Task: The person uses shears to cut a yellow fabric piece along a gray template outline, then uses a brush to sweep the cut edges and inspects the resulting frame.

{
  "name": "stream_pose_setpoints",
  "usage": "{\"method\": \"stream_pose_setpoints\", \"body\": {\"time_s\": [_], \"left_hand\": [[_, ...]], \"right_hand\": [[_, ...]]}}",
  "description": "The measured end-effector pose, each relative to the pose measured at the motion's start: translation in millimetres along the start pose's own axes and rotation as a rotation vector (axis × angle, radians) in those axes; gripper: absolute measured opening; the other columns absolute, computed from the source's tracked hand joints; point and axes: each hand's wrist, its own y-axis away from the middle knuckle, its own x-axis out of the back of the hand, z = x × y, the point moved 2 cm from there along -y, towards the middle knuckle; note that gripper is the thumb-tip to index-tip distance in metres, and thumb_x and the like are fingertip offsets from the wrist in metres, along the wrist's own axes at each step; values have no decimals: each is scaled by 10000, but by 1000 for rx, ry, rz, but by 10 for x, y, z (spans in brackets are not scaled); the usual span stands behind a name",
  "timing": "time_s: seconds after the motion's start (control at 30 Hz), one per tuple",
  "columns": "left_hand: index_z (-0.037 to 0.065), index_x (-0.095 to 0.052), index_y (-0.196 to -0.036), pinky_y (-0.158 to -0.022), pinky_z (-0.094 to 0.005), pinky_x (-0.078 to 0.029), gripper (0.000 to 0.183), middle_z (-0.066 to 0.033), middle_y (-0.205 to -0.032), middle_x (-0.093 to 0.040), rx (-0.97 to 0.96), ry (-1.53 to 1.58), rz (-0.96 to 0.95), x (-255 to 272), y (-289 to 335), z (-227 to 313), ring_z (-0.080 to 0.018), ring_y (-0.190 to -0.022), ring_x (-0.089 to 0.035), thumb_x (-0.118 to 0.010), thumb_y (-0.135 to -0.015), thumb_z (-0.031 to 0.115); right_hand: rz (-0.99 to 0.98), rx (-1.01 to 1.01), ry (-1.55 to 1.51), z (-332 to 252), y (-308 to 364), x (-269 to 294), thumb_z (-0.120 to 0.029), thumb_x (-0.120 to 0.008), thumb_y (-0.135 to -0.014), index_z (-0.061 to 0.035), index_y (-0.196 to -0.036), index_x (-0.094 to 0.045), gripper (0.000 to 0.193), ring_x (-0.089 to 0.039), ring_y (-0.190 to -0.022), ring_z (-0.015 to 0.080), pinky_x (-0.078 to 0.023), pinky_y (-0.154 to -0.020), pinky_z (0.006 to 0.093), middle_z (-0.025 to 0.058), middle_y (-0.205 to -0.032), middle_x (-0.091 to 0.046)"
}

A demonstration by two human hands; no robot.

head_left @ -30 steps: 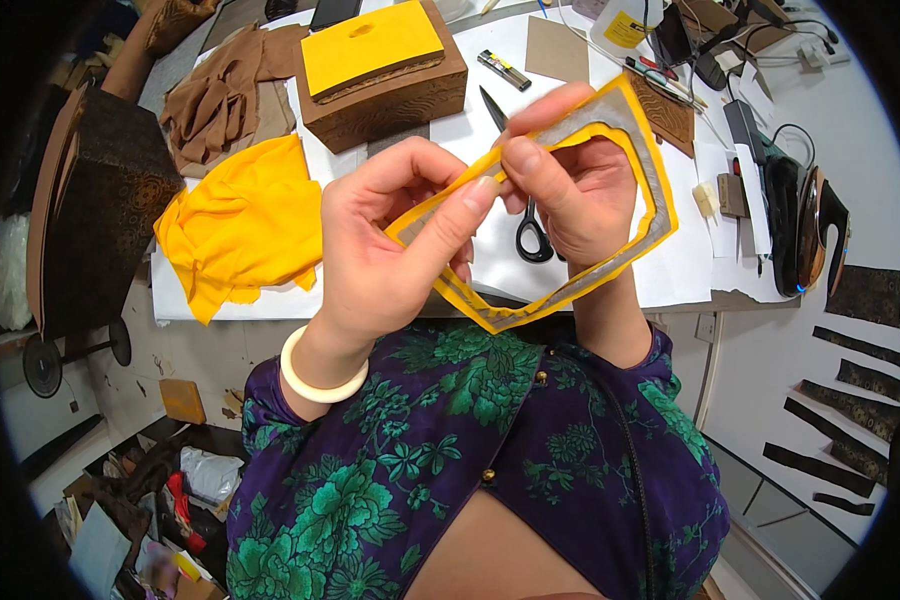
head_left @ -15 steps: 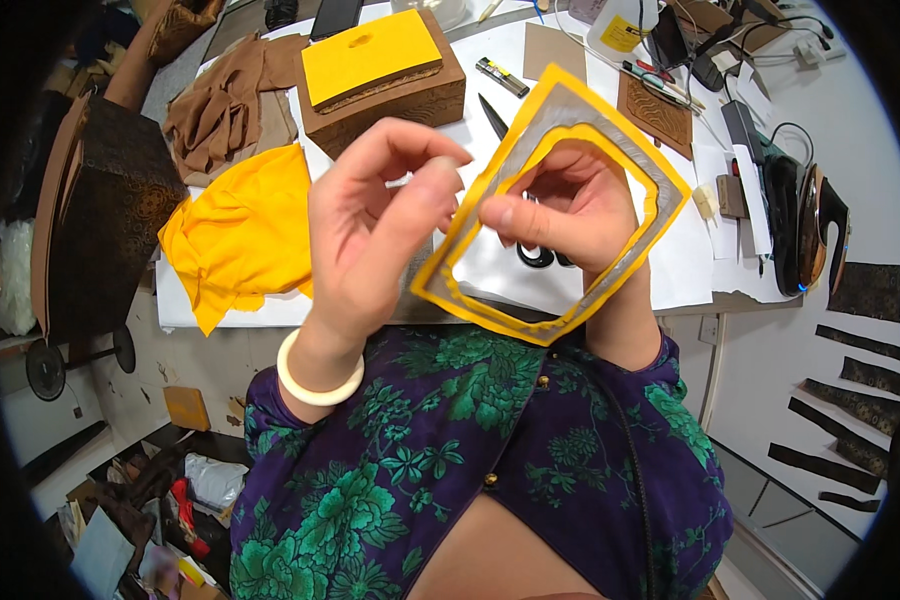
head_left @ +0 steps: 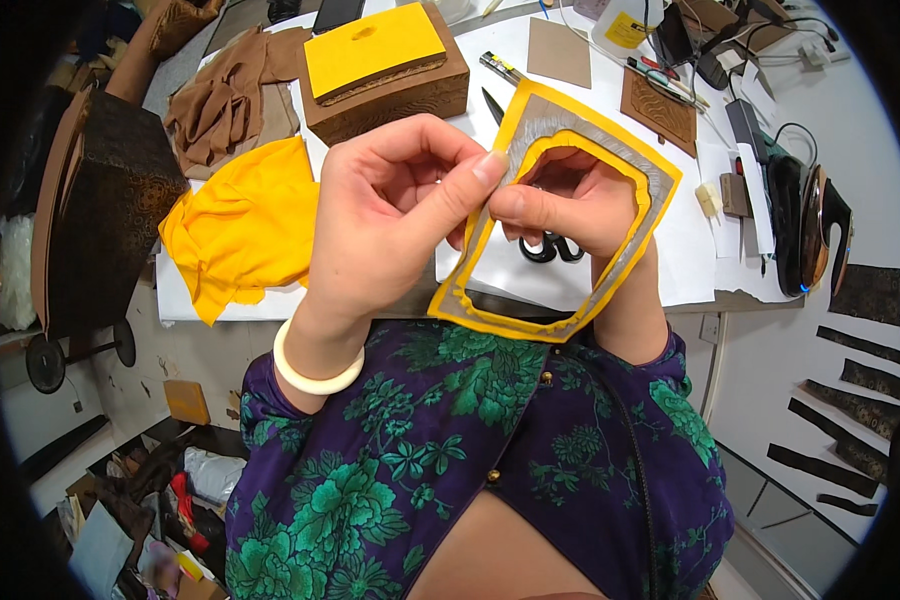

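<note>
A frame-shaped piece with yellow fabric edges and a grey face (head_left: pixel 625 155) hangs tilted in front of me, above the table. My left hand (head_left: pixel 395 205) pinches its left strip between thumb and forefinger. Through the opening comes my right hand (head_left: pixel 580 205), its thumb and fingers closed on the inner edge of that same left strip. The two thumbs lie close together. Behind the frame, black-handled scissors (head_left: pixel 550 247) rest on the white sheet, partly hidden by the frame and my right hand.
Yellow cloth (head_left: pixel 245 230) lies crumpled at the left, brown cloth (head_left: pixel 230 100) behind it. A brown box (head_left: pixel 390 110) bears a yellow-topped block (head_left: pixel 375 50). Farther right are a cutter knife (head_left: pixel 500 68), a carved brown panel (head_left: pixel 660 108), a bottle (head_left: pixel 625 28) and cables.
My left hand has moved right and now grips the frame's left strip; before, its fingers were apart from it. The frame has turned slightly, and my right hand keeps its hold.
</note>
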Motion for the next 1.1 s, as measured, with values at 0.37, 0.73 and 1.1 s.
{"method": "stream_pose_setpoints", "body": {"time_s": [0.37, 0.73, 1.1], "left_hand": [[-25, -606, -853, -491, -162, -400, 119, -43, -713, -617, 0, 172, 11, 14, 42, -74, -32, -562, -529, -637, -869, 89], [-28, -590, -852, -500, -161, -421, 111, -51, -719, -623, -55, 165, 21, -9, 70, -56, -35, -565, -534, -623, -874, 76], [-37, -585, -838, -491, -165, -427, 90, -24, -693, -593, -58, 83, 3, 2, 104, 4, -31, -560, -535, -625, -865, 39]], "right_hand": [[-64, 165, -106, 201, -1, 51, -212, -808, -724, -38, -940, -623, 333, -581, -681, 99, -468, -581, 215, 25, -760, -624], [-101, 209, -243, 178, -41, -48, -203, -734, -807, -19, -966, -576, 290, -543, -621, 97, -435, -538, 210, 46, -776, -605], [-11, 55, -349, 181, -67, -111, -156, -710, -797, -13, -989, -610, 260, -508, -620, 83, -391, -535, 214, 37, -772, -609]]}}
